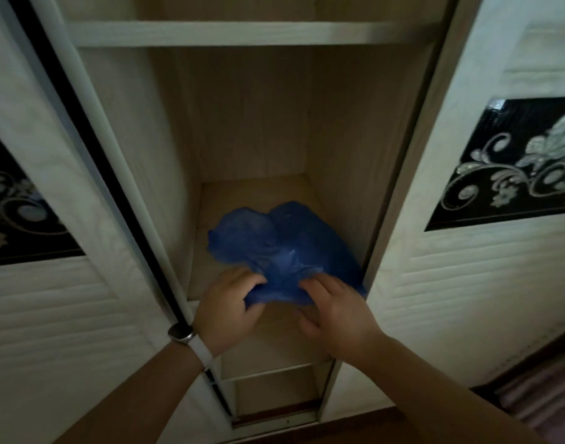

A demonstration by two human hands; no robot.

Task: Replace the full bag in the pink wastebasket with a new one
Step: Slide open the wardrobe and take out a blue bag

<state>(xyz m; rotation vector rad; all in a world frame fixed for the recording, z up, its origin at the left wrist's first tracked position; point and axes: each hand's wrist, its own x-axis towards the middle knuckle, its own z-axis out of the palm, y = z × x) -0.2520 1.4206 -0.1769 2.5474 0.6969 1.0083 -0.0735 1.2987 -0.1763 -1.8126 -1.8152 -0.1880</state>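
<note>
A crumpled blue plastic bag [281,245] lies on a wooden shelf [210,277] inside an open wardrobe. My left hand [226,306], with a watch on its wrist, pinches the bag's near left edge. My right hand [335,309] rests on the bag's near right edge, fingers curled into the plastic. The pink wastebasket is not in view.
Sliding wardrobe doors with black floral panels stand at the left [50,219] and right [482,219] of the narrow opening. Another shelf [242,33] crosses above. Lower shelves [274,379] show beneath my hands. A strip of floor shows at the bottom right.
</note>
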